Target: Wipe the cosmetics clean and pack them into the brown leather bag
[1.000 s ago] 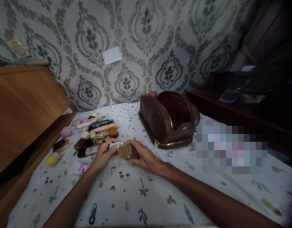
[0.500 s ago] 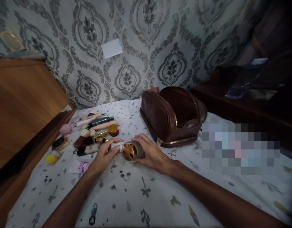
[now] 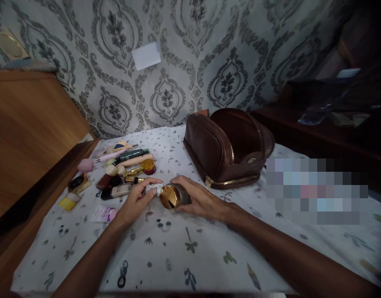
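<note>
My right hand (image 3: 200, 198) is wrapped round a container with a shiny gold lid (image 3: 169, 197), tipped on its side so the lid points left. Its greyish body is mostly covered by my fingers. In my left hand (image 3: 138, 199) a crumpled white tissue (image 3: 153, 189) is pinched, and it touches or nearly touches the lid's edge. Just left of that hand lie a foundation bottle (image 3: 120, 191) and a white-and-purple tube (image 3: 104, 214). Behind my right hand stands a brown leather bag (image 3: 209, 149), its gold zip undone and its top gaping.
Several cosmetics, among them a gold-lidded jar (image 3: 148, 166), a dark green tube (image 3: 132, 155) and a pink sponge (image 3: 85, 165), lie at left on the patterned white cloth (image 3: 165, 256). A wooden panel (image 3: 38, 111) rises at far left. A blurred patch covers something at right.
The view has shifted slightly, bringing the cloth's near edge into sight. Both hands keep their grip on the tissue and the gold-lidded container, with the lid turned a little.
</note>
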A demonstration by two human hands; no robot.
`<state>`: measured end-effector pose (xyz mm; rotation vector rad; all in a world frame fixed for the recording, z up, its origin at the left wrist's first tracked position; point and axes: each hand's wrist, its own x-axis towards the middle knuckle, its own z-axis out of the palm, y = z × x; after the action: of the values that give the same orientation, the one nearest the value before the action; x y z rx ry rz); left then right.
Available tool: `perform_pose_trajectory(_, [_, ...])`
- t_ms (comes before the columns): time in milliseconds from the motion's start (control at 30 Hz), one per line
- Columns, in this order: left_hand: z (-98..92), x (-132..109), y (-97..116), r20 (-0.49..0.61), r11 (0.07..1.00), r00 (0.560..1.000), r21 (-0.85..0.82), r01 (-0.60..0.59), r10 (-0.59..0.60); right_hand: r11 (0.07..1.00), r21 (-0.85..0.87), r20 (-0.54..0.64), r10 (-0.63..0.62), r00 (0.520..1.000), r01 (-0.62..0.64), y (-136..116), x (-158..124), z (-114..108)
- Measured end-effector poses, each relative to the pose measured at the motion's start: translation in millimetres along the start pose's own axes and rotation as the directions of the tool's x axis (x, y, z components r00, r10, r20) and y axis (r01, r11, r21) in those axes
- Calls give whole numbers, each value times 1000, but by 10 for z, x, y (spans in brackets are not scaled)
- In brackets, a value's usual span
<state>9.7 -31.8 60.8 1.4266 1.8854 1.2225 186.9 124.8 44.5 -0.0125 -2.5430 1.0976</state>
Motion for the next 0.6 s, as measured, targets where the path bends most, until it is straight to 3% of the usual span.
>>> perform_pose_trajectory(267, [4, 29, -34, 2, 999, 1000, 43, -19, 19, 967, -223, 86, -107, 991, 124, -46, -14, -92])
perform_pose_trajectory(600, [-4, 46, -25, 12, 999, 1000, 37, -29, 29, 938, -306, 75, -145, 986, 162, -37, -16, -21])
